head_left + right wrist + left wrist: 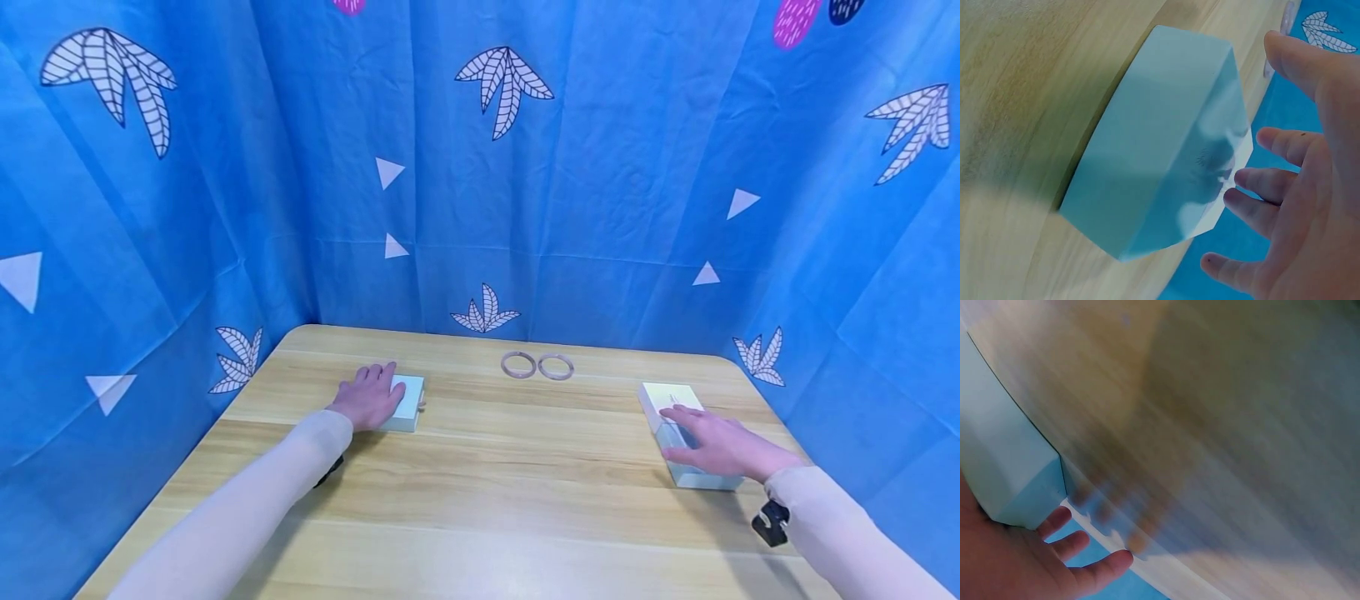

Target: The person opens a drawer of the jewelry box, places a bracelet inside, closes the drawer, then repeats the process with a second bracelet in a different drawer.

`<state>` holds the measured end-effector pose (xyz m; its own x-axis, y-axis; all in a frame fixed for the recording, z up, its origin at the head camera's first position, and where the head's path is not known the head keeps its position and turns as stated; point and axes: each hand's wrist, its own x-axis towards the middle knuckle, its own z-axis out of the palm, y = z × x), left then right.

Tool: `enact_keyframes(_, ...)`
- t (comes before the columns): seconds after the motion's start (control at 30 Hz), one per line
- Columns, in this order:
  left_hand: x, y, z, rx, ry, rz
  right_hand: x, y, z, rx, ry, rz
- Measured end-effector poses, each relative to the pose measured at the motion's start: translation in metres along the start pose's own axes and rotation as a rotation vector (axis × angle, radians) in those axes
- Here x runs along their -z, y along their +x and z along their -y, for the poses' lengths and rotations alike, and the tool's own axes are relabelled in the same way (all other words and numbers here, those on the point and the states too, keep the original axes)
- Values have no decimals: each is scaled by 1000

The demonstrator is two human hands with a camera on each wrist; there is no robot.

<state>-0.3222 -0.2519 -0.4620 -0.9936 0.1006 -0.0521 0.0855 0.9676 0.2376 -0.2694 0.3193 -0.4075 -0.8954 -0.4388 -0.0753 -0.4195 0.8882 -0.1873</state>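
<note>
My left hand [369,402] lies over the left part of a small light-blue box [406,403], its thumb across the box top. A little tab sticks out of that box's right side. In the left wrist view, the fingers [1100,572] extend past the end of the box [1007,437]. On the right, my right hand [723,446] is spread over a pale blue box [701,478] whose far part has a white top with a small mark. The right wrist view shows the fingers [1266,184] apart and slightly bent beside the box [1147,119].
Two thin ring-shaped bangles [518,365] lie side by side near the back of the wooden table [480,483]. A blue curtain [480,183] with leaf and triangle prints hangs around the back and sides. Black straps [771,523] sit on both wrists.
</note>
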Motion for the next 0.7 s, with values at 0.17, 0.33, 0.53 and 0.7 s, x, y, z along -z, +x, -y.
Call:
enact_keyframes(0.17,3,-3,-3,2,-1,3,-3,0,-3,-8,-13,-10)
enact_keyframes(0.33,4,-4,-3,3,5,7,-6,0,-5,-21,-35,-26)
enact_keyframes(0.53,5,-3,-3,2,10,7,-7,2,-7,-26,-28,-22)
enact_keyframes(0.7,4,-3,-3,3,10,12,-8,3,-8,-35,-7,-11)
